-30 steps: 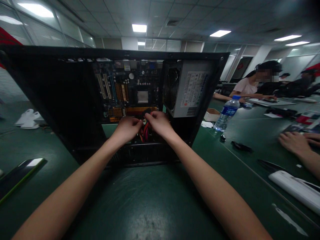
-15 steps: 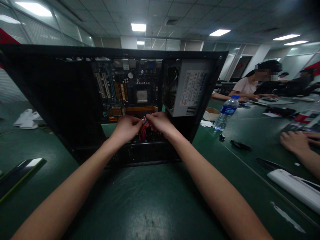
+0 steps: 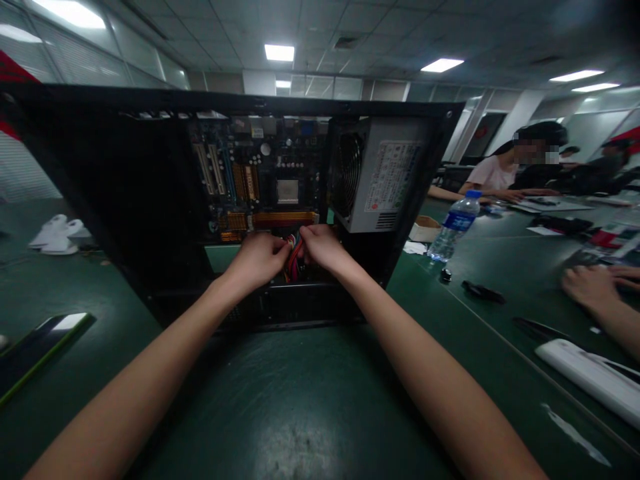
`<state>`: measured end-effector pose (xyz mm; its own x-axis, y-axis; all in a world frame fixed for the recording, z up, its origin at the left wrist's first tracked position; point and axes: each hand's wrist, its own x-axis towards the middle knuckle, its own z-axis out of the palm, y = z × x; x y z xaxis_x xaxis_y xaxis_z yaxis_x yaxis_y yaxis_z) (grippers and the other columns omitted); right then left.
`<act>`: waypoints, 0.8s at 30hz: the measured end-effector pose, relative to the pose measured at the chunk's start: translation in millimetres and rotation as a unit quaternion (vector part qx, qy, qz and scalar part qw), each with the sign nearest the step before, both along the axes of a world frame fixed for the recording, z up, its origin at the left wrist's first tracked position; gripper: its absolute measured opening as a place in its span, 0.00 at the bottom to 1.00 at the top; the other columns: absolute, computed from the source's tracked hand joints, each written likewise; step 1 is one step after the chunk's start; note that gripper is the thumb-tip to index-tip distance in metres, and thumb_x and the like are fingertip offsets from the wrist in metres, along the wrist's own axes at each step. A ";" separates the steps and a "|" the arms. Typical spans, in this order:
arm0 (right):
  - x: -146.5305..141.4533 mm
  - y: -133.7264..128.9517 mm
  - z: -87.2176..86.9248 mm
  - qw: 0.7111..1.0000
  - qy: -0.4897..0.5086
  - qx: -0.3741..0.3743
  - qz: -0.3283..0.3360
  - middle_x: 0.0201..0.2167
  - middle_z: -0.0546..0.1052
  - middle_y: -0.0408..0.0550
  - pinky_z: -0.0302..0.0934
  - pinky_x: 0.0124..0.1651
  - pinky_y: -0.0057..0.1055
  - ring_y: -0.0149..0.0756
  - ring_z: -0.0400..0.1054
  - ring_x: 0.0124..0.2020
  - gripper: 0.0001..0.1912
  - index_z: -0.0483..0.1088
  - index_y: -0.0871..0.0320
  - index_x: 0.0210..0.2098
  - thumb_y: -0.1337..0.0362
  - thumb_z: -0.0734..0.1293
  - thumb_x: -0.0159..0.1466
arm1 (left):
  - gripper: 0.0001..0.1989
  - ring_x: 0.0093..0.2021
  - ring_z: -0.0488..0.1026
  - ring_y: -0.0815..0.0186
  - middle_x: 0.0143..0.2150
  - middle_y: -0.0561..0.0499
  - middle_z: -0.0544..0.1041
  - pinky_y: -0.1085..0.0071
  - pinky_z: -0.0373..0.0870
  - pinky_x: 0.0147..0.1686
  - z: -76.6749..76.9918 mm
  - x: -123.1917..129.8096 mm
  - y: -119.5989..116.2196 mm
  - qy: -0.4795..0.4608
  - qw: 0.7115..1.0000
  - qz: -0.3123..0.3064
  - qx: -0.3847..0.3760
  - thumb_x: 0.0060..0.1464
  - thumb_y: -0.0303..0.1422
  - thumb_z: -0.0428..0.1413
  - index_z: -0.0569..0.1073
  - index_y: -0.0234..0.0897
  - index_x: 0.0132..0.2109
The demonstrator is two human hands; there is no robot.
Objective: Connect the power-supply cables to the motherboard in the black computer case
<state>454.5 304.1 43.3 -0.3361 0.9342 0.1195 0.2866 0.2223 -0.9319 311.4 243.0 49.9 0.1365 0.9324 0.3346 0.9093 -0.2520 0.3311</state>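
An open black computer case (image 3: pixel 120 200) stands on the green table in front of me. Between my hands runs a bundle of coloured cables (image 3: pixel 295 259), red, black and other colours, at the case's lower middle. My left hand (image 3: pixel 260 257) pinches it from the left, thumb and fingertips together. From the right, my right hand (image 3: pixel 323 245) has its fingers closed on the same bundle; its fingertips are partly hidden. Behind and above them sits the motherboard (image 3: pixel 267 160). A grey power supply (image 3: pixel 385 177) with a fan fills the upper right of the case.
Right of the case stand a water bottle (image 3: pixel 457 223) and a small cardboard box (image 3: pixel 424 229). A black clip-like item (image 3: pixel 483 292) and a white device (image 3: pixel 585 373) lie nearer. A phone (image 3: pixel 45 350) is at left. Another person's hand (image 3: pixel 593 287) rests at far right.
Both hands stay at the cable bundle, which now shows a little more between them and leans more to the right. The view has shifted slightly.
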 end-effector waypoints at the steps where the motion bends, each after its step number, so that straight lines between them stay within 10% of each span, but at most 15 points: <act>1: 0.2 1.3 -1.4 1.000 -0.008 0.000 0.004 0.14 0.68 0.37 0.51 0.19 0.24 0.25 0.58 0.12 0.24 0.64 0.57 0.24 0.69 0.53 0.76 | 0.20 0.25 0.65 0.64 0.22 0.50 0.73 0.66 0.51 0.29 0.3 0.2 -0.2 0.000 1.000 0.003 -0.001 0.65 0.36 0.48 0.80 0.35 0.32; 13: 9.1 -11.7 -2.0 0.900 -0.316 0.286 -0.090 0.39 0.83 0.58 0.60 0.37 0.31 0.43 0.78 0.40 0.16 0.78 0.61 0.42 0.58 0.62 0.74 | 0.20 0.23 0.65 0.64 0.19 0.49 0.72 0.65 0.52 0.28 -2.8 -4.6 1.9 0.005 0.999 0.041 -0.003 0.63 0.36 0.49 0.74 0.39 0.24; 24: 3.3 7.1 -15.1 0.988 -0.089 0.114 0.058 0.26 0.76 0.41 0.60 0.30 0.23 0.30 0.73 0.27 0.05 0.75 0.59 0.38 0.70 0.66 0.68 | 0.18 0.27 0.72 0.61 0.24 0.47 0.78 0.67 0.56 0.28 -2.4 -6.4 5.0 0.020 0.995 0.078 -0.059 0.61 0.38 0.52 0.80 0.38 0.28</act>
<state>457.8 311.2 28.2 -0.4732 0.8443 0.2514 0.4012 0.4606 -0.7917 305.0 248.0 47.5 -0.0026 0.9759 0.2180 0.9477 -0.0672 0.3121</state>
